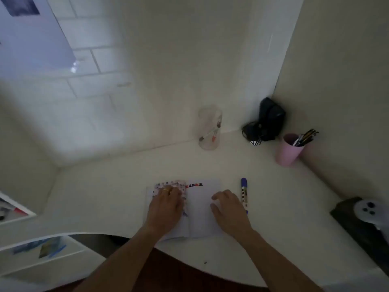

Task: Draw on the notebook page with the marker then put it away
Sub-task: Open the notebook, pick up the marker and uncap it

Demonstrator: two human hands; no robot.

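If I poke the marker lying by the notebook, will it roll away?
Probably a little. The marker looks round and lies flat on the smooth desk, so a sideways poke could roll it. It looks slim and likely light. The right hand beside it might stop it.
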